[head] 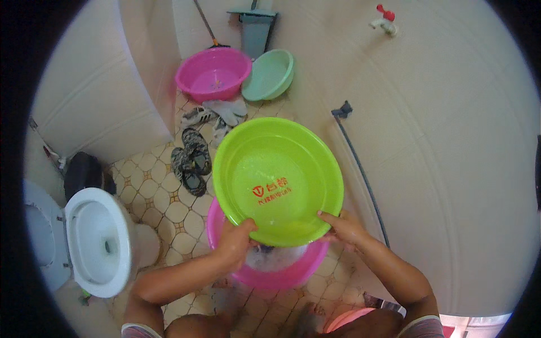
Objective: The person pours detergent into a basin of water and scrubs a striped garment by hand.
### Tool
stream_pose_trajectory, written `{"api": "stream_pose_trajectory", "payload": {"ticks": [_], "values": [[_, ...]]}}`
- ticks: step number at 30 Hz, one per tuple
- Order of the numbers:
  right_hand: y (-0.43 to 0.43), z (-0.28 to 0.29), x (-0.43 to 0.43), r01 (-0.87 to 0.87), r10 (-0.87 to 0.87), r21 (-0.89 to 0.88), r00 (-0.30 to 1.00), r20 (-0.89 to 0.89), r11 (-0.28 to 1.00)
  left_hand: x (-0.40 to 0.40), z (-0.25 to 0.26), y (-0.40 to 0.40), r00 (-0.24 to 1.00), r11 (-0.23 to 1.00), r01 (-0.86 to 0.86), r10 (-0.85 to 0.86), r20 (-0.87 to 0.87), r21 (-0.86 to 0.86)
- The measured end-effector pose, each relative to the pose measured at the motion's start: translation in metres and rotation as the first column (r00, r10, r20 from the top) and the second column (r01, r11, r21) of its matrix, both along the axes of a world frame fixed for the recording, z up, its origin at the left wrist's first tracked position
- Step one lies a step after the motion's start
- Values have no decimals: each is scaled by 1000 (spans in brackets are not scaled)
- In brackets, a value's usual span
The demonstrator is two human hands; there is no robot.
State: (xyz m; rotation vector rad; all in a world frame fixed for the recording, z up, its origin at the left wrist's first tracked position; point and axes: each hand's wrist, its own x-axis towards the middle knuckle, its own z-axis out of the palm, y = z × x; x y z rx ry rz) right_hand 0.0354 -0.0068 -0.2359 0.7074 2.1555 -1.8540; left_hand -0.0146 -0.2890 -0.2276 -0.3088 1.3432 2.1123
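A lime-green plastic basin (279,156) with red writing inside is held up by its near rim. My left hand (236,241) grips the rim at the lower left, thumb on top. At the lower right my right hand (344,230) holds the same rim, its thumb over the edge. Under the green basin stands a pink basin (279,281) on the tiled floor. White suds (274,258) show in it, with something dark among them, mostly hidden by the green basin.
A white toilet (99,243) stands at left. Camouflage shoes (192,162), pale gloves (228,110), another pink basin (213,72) and a mint-green basin (269,76) are further off. A dark hose (363,169) and a tap (385,21) are on the right wall.
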Motion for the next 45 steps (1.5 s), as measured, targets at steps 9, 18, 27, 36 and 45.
{"api": "stream_pose_trajectory", "payload": {"ticks": [9,18,27,36,45], "values": [[-17,-93,6,207,-185,-606,978,99,768,48,-147,-65,897,955,272,-296,-327,-119],[22,-45,105,250,-105,-512,950,295,821,29,-187,-51,918,918,246,-324,228,312],[-7,-81,95,231,-57,-483,936,349,844,8,-203,-3,924,913,221,-309,226,345],[24,-63,123,290,-115,-404,907,405,867,3,-205,-10,930,933,218,-287,230,286],[1,-75,126,225,-136,-336,954,268,915,-3,-202,-27,946,943,219,-268,180,250]]}}
